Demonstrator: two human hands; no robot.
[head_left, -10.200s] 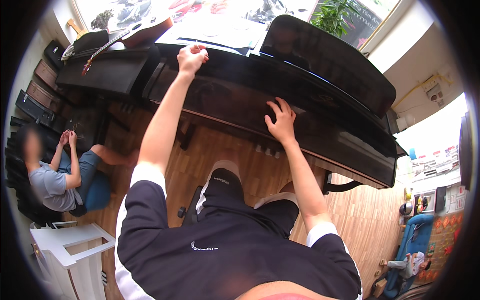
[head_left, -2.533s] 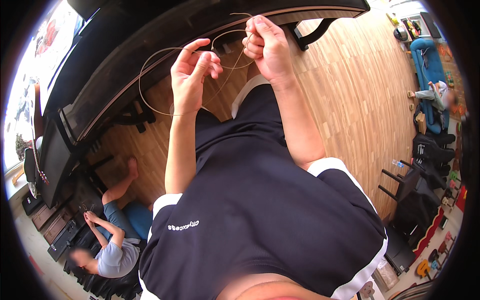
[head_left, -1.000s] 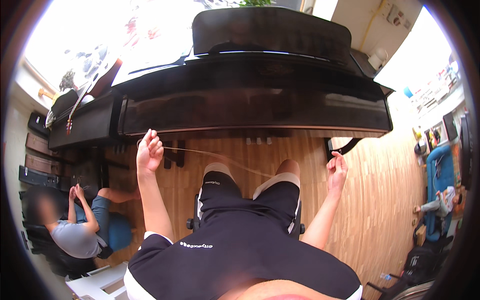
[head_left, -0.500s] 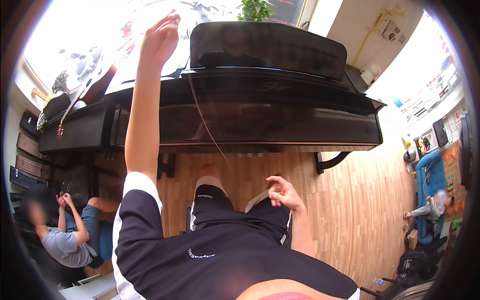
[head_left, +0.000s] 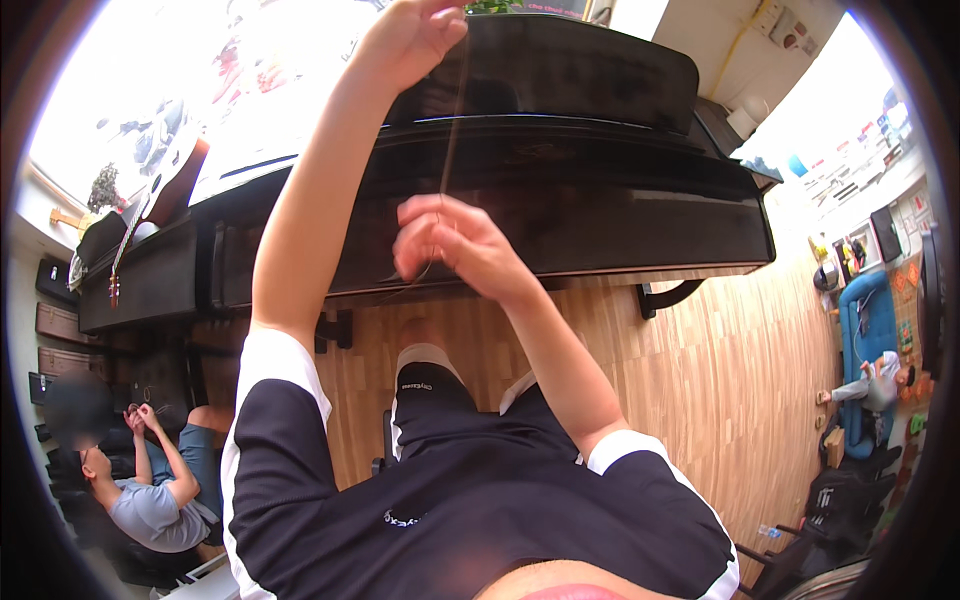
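My left hand [head_left: 408, 48] is raised above the black piano [head_left: 600, 220], its fingers closed on a thin pale string [head_left: 455, 125]. From there the string hangs down to my right hand [head_left: 455, 245], which is in front of the piano with its fingers curled around it. Motion blur softens the right fingers, and a loose end of string loops below them. The string's upper end is hidden in the left hand, near the picture's top edge. My knees are under the piano's front edge.
At the left, a guitar [head_left: 172, 180] with a braided strap leans on the piano's far end. A seated person [head_left: 160, 510] there holds both hands together. At the right, someone sits on a blue sofa [head_left: 855, 345]. A black chair [head_left: 800, 550] stands at the lower right.
My right hand has risen from above my lap to the string in front of the piano. My left hand has moved right and farther up, carrying the string with it.
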